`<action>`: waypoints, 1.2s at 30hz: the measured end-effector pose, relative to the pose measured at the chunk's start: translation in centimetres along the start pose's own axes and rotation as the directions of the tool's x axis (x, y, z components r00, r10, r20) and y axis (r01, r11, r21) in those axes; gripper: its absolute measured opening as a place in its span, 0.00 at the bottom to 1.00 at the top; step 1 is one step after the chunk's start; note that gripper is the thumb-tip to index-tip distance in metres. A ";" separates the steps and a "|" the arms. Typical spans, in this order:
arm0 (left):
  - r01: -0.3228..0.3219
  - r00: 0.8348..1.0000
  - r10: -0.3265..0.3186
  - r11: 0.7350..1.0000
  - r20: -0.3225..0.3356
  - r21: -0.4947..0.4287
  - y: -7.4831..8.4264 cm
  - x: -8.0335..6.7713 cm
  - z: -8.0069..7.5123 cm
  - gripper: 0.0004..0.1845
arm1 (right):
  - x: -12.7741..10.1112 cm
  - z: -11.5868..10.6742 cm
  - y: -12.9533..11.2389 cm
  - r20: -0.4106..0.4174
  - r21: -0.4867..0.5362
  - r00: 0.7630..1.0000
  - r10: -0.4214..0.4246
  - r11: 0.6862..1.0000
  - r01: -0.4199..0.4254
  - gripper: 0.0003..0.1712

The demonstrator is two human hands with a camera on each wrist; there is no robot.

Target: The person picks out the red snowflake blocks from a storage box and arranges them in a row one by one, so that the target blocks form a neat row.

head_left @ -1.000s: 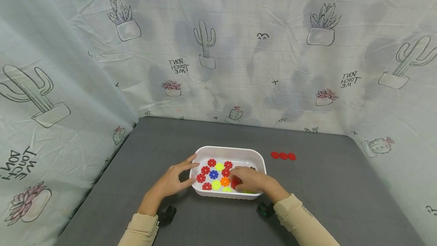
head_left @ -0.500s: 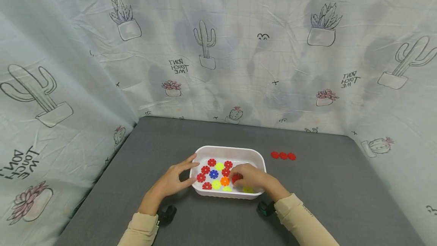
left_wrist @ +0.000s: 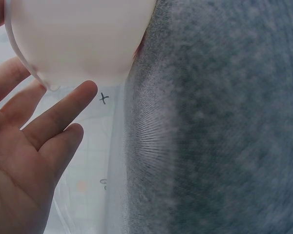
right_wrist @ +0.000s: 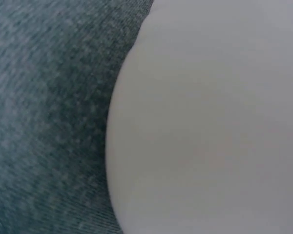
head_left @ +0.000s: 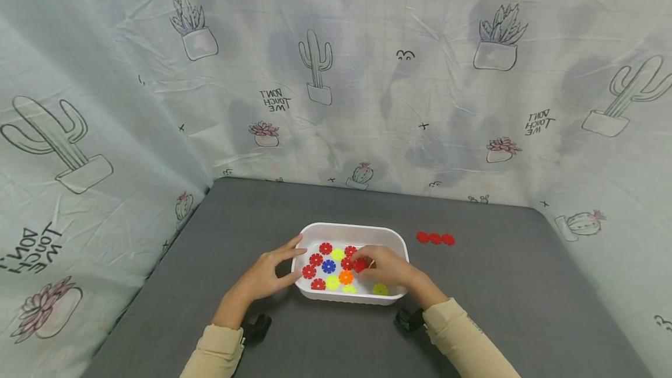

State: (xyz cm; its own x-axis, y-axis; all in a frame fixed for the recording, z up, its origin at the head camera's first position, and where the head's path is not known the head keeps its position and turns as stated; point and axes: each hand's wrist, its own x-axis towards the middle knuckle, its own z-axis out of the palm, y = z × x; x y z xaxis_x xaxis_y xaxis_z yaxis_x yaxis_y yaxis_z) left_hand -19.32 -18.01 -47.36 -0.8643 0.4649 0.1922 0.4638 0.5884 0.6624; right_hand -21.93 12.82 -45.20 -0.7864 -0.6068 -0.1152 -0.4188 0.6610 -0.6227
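Note:
In the head view a white plastic tub (head_left: 350,296) holds several notched plastic discs, mostly red, with some yellow, one blue disc (head_left: 328,266) and one orange disc (head_left: 345,277). My right hand (head_left: 387,266) is over the tub's right half, a red notched disc (head_left: 360,265) pinched between thumb and fingers. At the tub's left end, my left hand (head_left: 266,276) has its fingers spread, the tips at the rim. From the left wrist, those fingers (left_wrist: 58,117) lie along the tub's wall (left_wrist: 83,39). The right wrist view shows only the tub's outer wall (right_wrist: 205,126) and grey cloth; that hand is hidden there.
Three red discs (head_left: 435,238) lie in a row on the grey table (head_left: 504,284), right of the tub. Behind and beside the table hangs a white curtain (head_left: 367,104) printed with cacti. Dark wrist devices show by both sleeves.
My right hand has shifted a little up and away with the red disc, baring a yellow disc near the tub's front right. The left hand stays at the rim.

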 end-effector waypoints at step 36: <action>0.040 0.999 -0.040 0.999 0.016 -0.002 -0.1 -0.4 0.0 0.28 | -5.4 -3.6 5.7 -0.637 0.428 0.739 0.220 0.898 0.102 0.23</action>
State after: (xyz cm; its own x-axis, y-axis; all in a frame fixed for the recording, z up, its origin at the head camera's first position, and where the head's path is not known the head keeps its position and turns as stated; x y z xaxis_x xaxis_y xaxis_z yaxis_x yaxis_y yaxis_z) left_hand -19.05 -18.29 -47.50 -0.8788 0.4515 0.1543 0.4286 0.6050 0.6710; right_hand -21.70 21.47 -45.34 -0.9623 -0.0222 0.2710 -0.2619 0.3428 -0.9022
